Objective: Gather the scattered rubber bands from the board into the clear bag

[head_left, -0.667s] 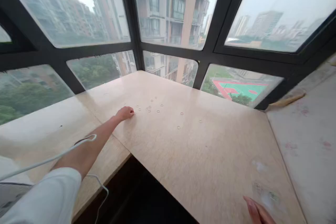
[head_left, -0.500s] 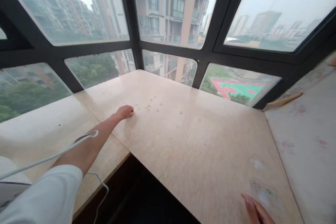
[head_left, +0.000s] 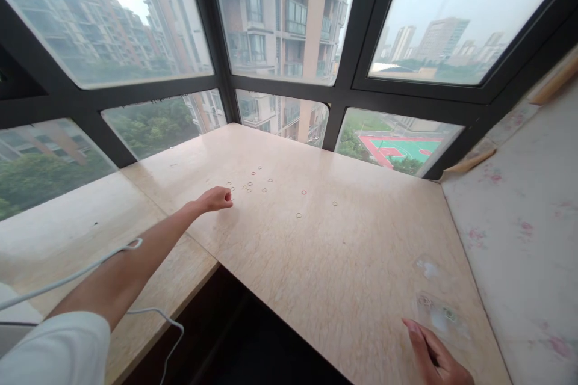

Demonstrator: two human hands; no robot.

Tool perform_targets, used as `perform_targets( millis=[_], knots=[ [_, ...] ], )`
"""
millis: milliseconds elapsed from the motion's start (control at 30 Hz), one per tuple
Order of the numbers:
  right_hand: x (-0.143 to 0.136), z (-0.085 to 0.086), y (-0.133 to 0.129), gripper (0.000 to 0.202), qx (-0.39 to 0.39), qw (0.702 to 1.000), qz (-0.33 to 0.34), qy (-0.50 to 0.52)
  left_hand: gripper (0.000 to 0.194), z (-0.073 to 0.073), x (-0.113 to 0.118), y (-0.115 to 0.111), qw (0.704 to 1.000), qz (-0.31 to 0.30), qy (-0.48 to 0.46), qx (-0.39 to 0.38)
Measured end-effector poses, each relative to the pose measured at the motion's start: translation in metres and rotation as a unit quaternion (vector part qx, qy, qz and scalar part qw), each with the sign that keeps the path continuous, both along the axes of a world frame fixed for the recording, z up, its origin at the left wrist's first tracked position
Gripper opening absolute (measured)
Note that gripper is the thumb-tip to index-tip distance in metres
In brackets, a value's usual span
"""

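Observation:
My left hand (head_left: 217, 198) reaches far out over the stone-topped counter (head_left: 343, 277), its fingers closed in a pinch at the left end of a scatter of small thin rings. What the fingertips hold, if anything, is too small to make out. Just beyond them lie several rings, among them a pale ring (head_left: 264, 190), a reddish ring (head_left: 304, 192), a ring nearer me (head_left: 298, 215) and one at the far right (head_left: 335, 204). My right hand (head_left: 436, 355) is at the lower right, thumb and fingers pressed together. Beside it lies a clear plastic container (head_left: 442, 319) with small reddish and green rings in it.
Another clear plastic piece (head_left: 427, 267) lies beyond the container. A white cable (head_left: 81, 271) crosses in front of my left arm. Dark window frames (head_left: 289, 90) border the counter at the back, a flower-patterned wall (head_left: 519, 240) at the right. A dark gap opens below the front edge.
The view has shifted slightly, moving the scene a little left. My left hand stays pinched by the left end of the rings, slightly lower. My right hand stays near the container.

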State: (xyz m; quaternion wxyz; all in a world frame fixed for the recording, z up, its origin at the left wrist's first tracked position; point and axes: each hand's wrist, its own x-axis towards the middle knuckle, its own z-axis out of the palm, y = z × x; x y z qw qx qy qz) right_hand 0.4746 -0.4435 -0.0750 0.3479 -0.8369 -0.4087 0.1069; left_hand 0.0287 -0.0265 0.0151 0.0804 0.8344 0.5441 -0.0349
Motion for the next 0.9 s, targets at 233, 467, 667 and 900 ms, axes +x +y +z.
perform_targets(
  millis=[233,467,667,900],
  knots=[
    [-0.014,0.009,0.002,0.051,0.044,0.999,-0.002,0.025,0.01,0.022,0.079,-0.042,0.959,-0.063,-0.275,0.004],
    [-0.019,0.017,0.004,0.043,0.089,0.994,0.012,0.061,0.017,0.043,0.177,-0.096,0.844,-0.058,-0.504,-0.175],
    [-0.021,0.02,0.006,0.038,0.116,0.99,0.023,0.081,0.028,0.04,0.254,-0.138,0.779,-0.107,-0.554,-0.275],
    [-0.022,0.028,0.008,0.036,0.136,0.986,0.021,0.092,0.024,0.022,0.348,-0.195,0.794,-0.206,-0.489,-0.297]
  ],
)
